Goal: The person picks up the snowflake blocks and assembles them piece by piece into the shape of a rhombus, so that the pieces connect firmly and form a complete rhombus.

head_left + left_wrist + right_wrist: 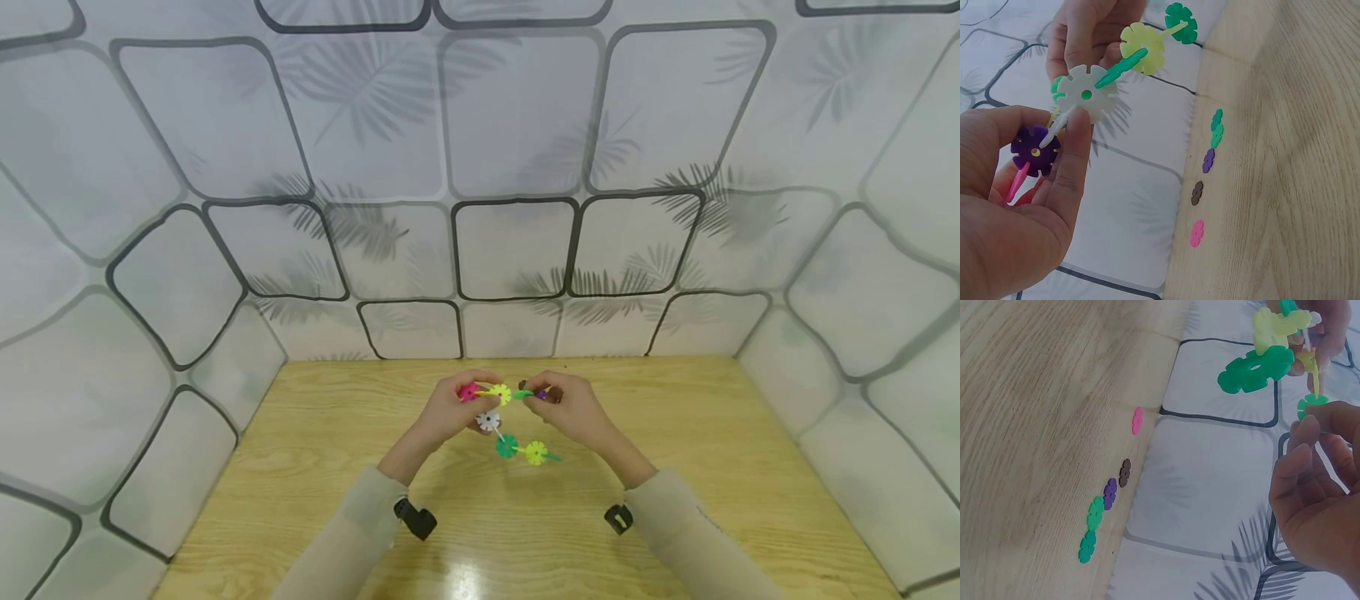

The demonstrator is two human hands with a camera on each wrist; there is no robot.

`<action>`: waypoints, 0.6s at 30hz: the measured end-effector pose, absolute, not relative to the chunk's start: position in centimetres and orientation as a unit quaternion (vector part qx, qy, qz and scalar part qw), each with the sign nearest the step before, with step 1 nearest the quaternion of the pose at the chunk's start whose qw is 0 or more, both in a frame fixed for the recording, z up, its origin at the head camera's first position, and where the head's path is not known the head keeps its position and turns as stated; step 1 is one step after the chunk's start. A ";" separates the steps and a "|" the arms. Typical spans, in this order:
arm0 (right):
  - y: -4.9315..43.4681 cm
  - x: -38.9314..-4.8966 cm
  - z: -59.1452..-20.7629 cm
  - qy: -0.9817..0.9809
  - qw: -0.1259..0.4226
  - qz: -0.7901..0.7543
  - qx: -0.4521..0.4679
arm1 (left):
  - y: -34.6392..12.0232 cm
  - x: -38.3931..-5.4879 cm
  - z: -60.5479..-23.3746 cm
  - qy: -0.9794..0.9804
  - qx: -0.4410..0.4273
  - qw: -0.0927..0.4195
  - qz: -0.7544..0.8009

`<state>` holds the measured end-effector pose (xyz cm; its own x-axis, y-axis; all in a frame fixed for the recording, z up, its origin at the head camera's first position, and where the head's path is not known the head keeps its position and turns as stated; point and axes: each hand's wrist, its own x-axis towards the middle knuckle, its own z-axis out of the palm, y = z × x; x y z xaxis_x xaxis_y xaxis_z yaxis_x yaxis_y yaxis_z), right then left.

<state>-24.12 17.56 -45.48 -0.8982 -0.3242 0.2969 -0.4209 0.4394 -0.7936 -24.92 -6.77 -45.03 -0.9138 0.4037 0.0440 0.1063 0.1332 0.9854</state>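
Note:
My left hand [453, 410] holds a chain of notched plastic snowflake discs slotted together at angles. In the left wrist view its thumb presses on the white disc [1102, 103], and a purple disc [1034, 157] with a pink disc [1018, 182] lies within the fingers. From the white one the chain runs on through green, a yellow disc [536, 452] and another green, hanging free. My right hand [573, 407] pinches a light green disc [1310, 405] between thumb and index finger. That disc meets a yellow disc [500, 394] of the chain; how deep the slots engage cannot be told.
Loose discs lie in a row near the wooden table's [315, 500] back edge: a pink disc [1137, 420], a brown disc [1125, 473], a purple disc [1110, 494] and two green discs [1095, 514]. Patterned fabric walls [510, 250] stand behind and at both sides.

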 end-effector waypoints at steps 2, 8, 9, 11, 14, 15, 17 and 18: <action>17.5 -24.1 -45.5 -0.847 0.051 0.480 0.223 | -6.8 -24.9 -45.1 0.742 0.171 0.119 0.637; 17.4 -24.1 -45.6 -0.844 0.055 0.479 0.235 | -6.7 -24.9 -45.1 0.738 0.173 0.128 0.639; 17.4 -24.1 -45.6 -0.845 0.057 0.477 0.236 | -6.7 -24.9 -45.1 0.738 0.174 0.129 0.640; 17.3 -24.1 -45.6 -0.845 0.058 0.476 0.237 | -6.6 -24.9 -45.2 0.739 0.174 0.129 0.638; 17.3 -24.0 -45.5 -0.845 0.057 0.476 0.236 | -6.6 -24.9 -45.2 0.739 0.172 0.130 0.638; 17.2 -24.0 -45.5 -0.845 0.057 0.477 0.236 | -6.6 -24.9 -45.2 0.739 0.172 0.130 0.638; 17.2 -23.9 -45.5 -0.845 0.058 0.478 0.232 | -6.5 -24.8 -45.2 0.739 0.172 0.132 0.638; 17.1 -23.9 -45.4 -0.845 0.059 0.479 0.230 | -6.5 -24.8 -45.2 0.738 0.173 0.133 0.638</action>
